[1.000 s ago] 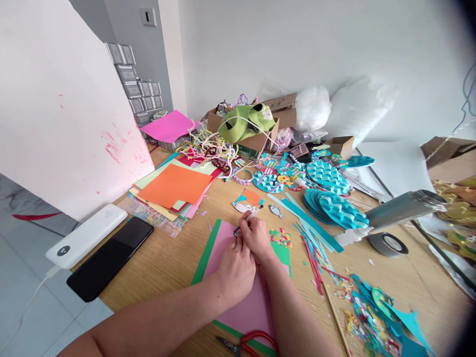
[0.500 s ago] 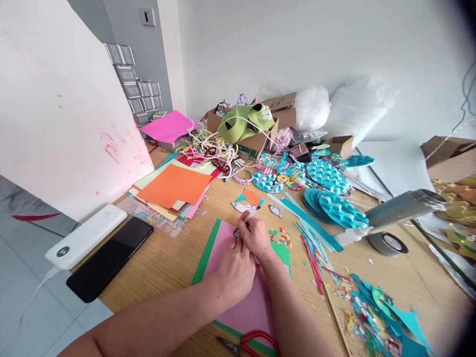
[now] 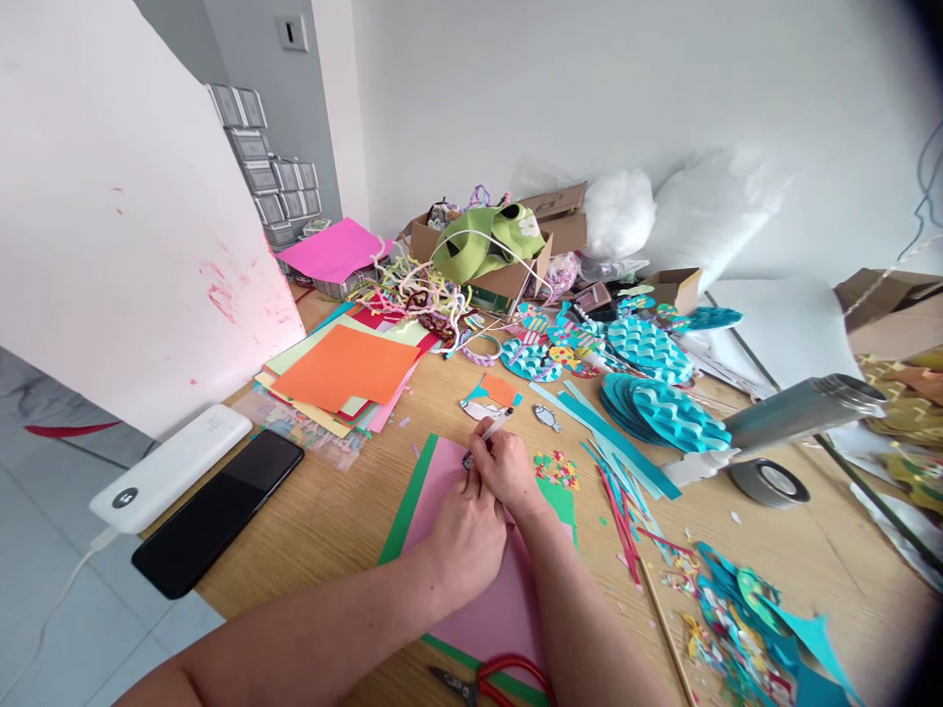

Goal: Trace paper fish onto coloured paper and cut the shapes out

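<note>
My right hand point(image 3: 502, 466) is closed round a white pen point(image 3: 501, 424) with a dark end, its upper end leaning up and to the right. Just below and to the left, my left hand point(image 3: 471, 535) has its fingers together at a small grey paper cutout point(image 3: 468, 460); my right hand partly hides its fingertips. Both hands rest over a pink sheet point(image 3: 486, 628) lying on a green sheet point(image 3: 404, 516). Ahead of them lie a white fish-shaped cutout point(image 3: 482, 411) and a grey fish cutout point(image 3: 546, 417). Red-handled scissors point(image 3: 508, 673) lie near my forearms.
Coloured paper point(image 3: 346, 368), a black phone point(image 3: 221, 511) and a white power bank point(image 3: 173, 466) lie left. On the right are blue wavy discs point(image 3: 663, 412), paper strips point(image 3: 626, 447), a steel bottle point(image 3: 796, 414), tape point(image 3: 768, 483) and scraps point(image 3: 737, 619). Confetti point(image 3: 558, 469) sits beside my right hand.
</note>
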`<action>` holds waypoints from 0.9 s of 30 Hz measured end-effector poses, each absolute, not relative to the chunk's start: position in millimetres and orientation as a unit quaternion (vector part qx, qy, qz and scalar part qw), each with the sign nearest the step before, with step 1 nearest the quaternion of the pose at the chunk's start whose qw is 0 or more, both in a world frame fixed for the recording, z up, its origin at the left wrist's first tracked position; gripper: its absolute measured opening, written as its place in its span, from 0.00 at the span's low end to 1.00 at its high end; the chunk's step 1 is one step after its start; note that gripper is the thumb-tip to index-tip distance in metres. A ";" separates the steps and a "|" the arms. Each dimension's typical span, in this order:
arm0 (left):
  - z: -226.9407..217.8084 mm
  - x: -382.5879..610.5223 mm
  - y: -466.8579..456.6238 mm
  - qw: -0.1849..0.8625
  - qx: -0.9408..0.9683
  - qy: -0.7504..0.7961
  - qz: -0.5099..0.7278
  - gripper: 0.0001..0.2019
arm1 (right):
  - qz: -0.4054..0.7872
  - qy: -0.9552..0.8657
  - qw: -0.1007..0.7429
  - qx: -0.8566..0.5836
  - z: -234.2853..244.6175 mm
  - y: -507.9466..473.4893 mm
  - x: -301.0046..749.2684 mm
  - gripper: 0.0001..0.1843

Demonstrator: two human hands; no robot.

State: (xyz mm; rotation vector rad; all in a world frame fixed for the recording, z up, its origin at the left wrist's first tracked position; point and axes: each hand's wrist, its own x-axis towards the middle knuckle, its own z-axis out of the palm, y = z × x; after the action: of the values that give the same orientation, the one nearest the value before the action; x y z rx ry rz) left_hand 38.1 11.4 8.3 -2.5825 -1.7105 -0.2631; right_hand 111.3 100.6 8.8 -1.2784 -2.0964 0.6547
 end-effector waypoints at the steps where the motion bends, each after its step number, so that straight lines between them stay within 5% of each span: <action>1: 8.1 38.1 11.4 0.016 -0.831 -0.550 -0.085 0.18 | 0.243 -0.790 0.293 -0.480 8.8 100.7 111.3 0.10; 27: 8.3 38.3 11.6 0.021 -0.830 -0.552 -0.080 0.19 | 0.212 -0.809 0.278 -0.473 8.2 101.6 111.9 0.11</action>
State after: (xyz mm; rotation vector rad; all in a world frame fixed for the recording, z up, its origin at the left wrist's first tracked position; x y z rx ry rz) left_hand 38.3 11.6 8.3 -2.5738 -1.7110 -0.2470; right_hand 111.9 101.6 8.2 -1.2697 -2.1700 0.5696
